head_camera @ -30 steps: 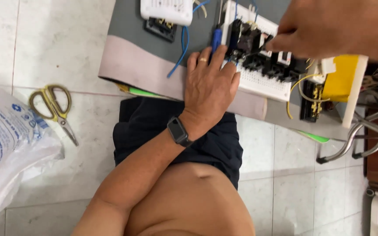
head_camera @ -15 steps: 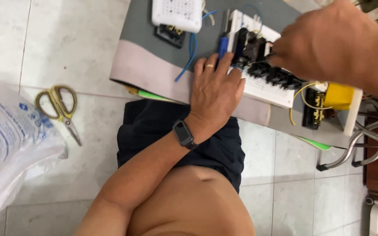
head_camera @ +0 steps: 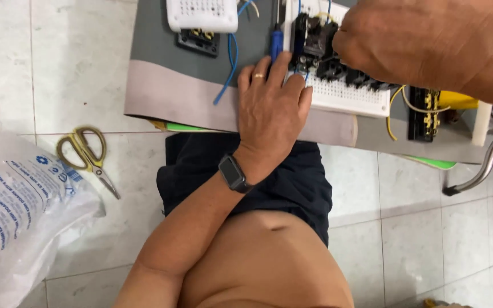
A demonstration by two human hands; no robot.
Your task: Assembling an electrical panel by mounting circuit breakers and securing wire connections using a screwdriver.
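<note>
My right hand (head_camera: pixel 423 43) now lower and further toward nine o'clock, covering more of the black parts (head_camera: pixel 320 54) on the white breadboard (head_camera: pixel 349 97), my left hand (head_camera: pixel 272 108) slightly closer.

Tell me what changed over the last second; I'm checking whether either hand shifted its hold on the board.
The right hand has come down from just above the black parts onto them, fingertips now among them. The view has shifted a little, too. The left hand stayed flat on the near edge of the white perforated board, by the blue-handled tool. The scissors and plastic bag lie unmoved on the floor.
</note>
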